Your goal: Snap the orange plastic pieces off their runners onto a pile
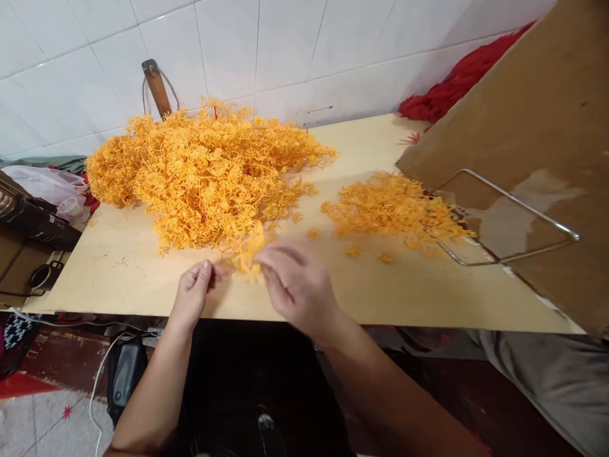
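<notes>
Near the table's front edge, my left hand (193, 287) is closed, thumb pressed on its fingers, at the left end of a small sprig of orange artificial florets (247, 252). My right hand (302, 282) pinches the right side of that sprig, its fingers slightly blurred by motion. Just behind both hands rises a large heap of orange floret sprigs (204, 171), thin and spidery in shape. To the right lies a smaller, flatter pile of orange florets (390, 206), and a few loose florets (353, 251) are scattered in front of it.
A cardboard sheet (533, 146) with a bent metal wire frame (518, 197) stands along the right side of the pale table (133, 273). Red pieces (457, 79) lie behind it. At left are a dark flask (38, 219) and a plastic bag (45, 184). A tiled wall backs the table.
</notes>
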Demonstrator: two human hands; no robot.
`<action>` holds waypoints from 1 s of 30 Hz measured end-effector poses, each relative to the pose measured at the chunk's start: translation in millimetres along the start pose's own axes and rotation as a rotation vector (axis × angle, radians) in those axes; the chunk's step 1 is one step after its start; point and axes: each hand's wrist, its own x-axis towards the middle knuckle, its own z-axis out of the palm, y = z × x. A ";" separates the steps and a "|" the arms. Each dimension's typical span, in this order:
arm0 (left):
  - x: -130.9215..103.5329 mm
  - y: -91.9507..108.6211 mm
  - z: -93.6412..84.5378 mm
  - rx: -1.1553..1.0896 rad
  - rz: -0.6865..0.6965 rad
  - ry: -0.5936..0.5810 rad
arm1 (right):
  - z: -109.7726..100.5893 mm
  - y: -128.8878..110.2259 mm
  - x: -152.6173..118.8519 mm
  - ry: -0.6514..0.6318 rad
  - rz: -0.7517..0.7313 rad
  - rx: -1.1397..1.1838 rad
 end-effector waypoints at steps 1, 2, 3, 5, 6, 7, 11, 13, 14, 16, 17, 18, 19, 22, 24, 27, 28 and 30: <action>-5.1 1.6 2.5 -0.064 -0.106 -0.107 | 1.8 -9.4 -6.8 -0.065 -0.053 -0.017; -9.6 3.4 4.8 -0.131 -0.196 -0.195 | 4.7 -16.8 -14.4 -0.146 -0.104 -0.023; -13.1 5.2 7.0 -0.193 -0.255 -0.250 | 8.3 -21.9 -22.3 -0.227 -0.147 -0.022; -17.4 8.0 10.6 -0.269 -0.305 -0.303 | 15.1 -25.4 -37.4 -0.347 -0.188 -0.014; -18.5 8.8 12.0 -0.289 -0.311 -0.310 | 17.2 -24.4 -43.6 -0.388 -0.182 -0.011; -19.0 9.0 13.3 -0.307 -0.315 -0.311 | 17.9 -22.1 -48.7 -0.416 -0.160 -0.008; -20.1 6.1 18.5 -0.383 -0.326 -0.289 | 7.7 -9.4 -57.2 -0.478 0.068 0.104; -21.3 4.6 21.9 -0.403 -0.327 -0.268 | 0.4 -3.8 -57.2 -0.432 0.269 0.230; -22.1 4.2 23.8 -0.412 -0.328 -0.260 | -2.0 -1.3 -57.0 -0.379 0.379 0.298; -23.6 3.5 27.9 -0.444 -0.337 -0.261 | -2.4 2.4 -56.7 -0.271 0.572 0.417; -24.1 3.2 29.9 -0.459 -0.342 -0.264 | -0.3 3.4 -56.5 -0.239 0.637 0.470; -24.4 2.6 31.8 -0.470 -0.345 -0.263 | 2.9 4.0 -56.1 -0.228 0.675 0.520; -24.4 1.9 33.6 -0.476 -0.346 -0.259 | 7.0 3.9 -55.5 -0.233 0.686 0.560; -23.7 -0.4 38.1 -0.503 -0.343 -0.238 | 19.6 2.0 -52.0 -0.214 0.628 0.534; -23.3 -1.2 40.9 -0.558 -0.338 -0.221 | 25.1 0.1 -49.6 -0.137 0.516 0.396; -22.1 -1.2 45.8 -0.665 -0.340 -0.159 | 27.4 -6.8 -50.7 -0.057 0.273 0.145; -20.8 -1.1 47.5 -0.697 -0.348 -0.149 | 26.9 -11.6 -53.0 -0.040 0.211 0.074; -15.5 -0.9 49.7 -0.741 -0.371 -0.119 | 24.3 -26.5 -60.2 -0.004 0.123 -0.018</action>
